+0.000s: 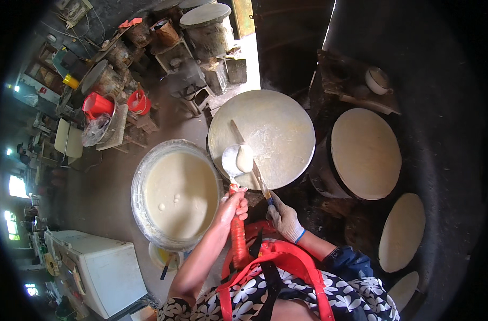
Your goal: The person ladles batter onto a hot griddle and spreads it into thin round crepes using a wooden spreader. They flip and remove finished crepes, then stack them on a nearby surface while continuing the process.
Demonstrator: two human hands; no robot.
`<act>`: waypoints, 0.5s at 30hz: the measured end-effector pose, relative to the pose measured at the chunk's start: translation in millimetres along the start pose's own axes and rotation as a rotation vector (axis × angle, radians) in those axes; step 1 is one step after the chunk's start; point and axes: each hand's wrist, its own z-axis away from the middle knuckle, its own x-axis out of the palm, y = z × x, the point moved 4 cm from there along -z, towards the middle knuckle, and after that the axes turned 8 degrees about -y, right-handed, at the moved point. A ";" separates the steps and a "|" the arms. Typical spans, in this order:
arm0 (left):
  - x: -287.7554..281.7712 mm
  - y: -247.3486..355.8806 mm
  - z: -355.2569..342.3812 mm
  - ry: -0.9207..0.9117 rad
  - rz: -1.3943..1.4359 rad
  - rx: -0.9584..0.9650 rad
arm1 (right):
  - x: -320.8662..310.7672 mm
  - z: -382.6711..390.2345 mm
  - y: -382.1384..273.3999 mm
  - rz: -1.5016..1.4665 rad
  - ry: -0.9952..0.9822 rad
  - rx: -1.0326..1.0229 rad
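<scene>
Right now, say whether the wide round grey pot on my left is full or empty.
Not empty, nor brimful: pale opaque liquid spreads across the pot below its rim.

The left hand point(232, 207) and forearm point(197, 262) are bare; the right hand point(284, 218) wears a whitish glove point(290, 224) with a blue cuff edge point(300, 236). Between four and five o'clock, a dark blue sleeve point(346, 262) shows. At six o'clock, a black top point(303, 291) with white flowers lies beneath red straps point(314, 273), apparently an apron's, and a black band point(273, 283).
</scene>
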 end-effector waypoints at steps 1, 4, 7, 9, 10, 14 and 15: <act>-3.6 8.3 9.6 -0.046 0.039 0.061 | -1.3 -2.9 -9.0 -0.003 0.025 -0.045; 7.8 39.9 48.4 0.106 0.017 0.252 | -28.4 -2.4 -67.6 0.419 0.090 -0.182; -30.6 53.3 18.7 0.032 0.214 0.150 | -51.5 -20.3 -93.8 0.733 0.008 -0.044; -16.6 75.4 20.8 -0.260 0.410 0.108 | -61.6 -28.7 -71.1 0.739 0.187 0.091; -10.2 82.5 20.5 -0.394 0.593 0.048 | -62.1 -31.9 -51.8 0.726 0.303 0.127; -11.9 113.7 -8.8 -0.441 0.540 0.110 | -26.5 -8.4 -27.6 0.809 -0.101 0.352; -11.5 124.1 -22.6 -0.466 0.471 0.120 | -14.9 3.8 -13.0 0.864 -0.154 0.251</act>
